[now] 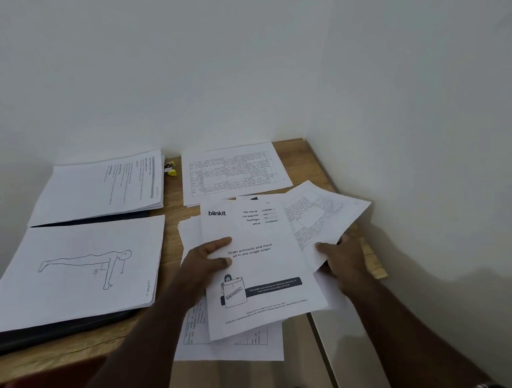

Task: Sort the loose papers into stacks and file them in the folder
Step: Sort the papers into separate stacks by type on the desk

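Head view over a wooden desk [169, 207] in a corner: left hand [206, 260] pinches the blinkit cover sheet [261, 264], right hand [340, 257] grips a table-printed page [321, 216], loose papers [231, 347] beneath overhanging the near edge. Dark folder [59, 331] lies at 9 o'clock under a figure-drawing stack [75, 268]. Two stacks [99, 189] sit at 11 and 12, touching the wall.

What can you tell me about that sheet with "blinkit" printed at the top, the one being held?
The blinkit sheet is white printer paper, portrait, face up, with a bold logo at top left, small order details at top right, a centred line about ordering printouts, and a cartoon figure holding a "confidential" page beside a dark banner. It tops a loose fan of papers overhanging the wooden table. The left hand holds its left edge, thumb on top; the right hand grips the sheets fanned beside it.
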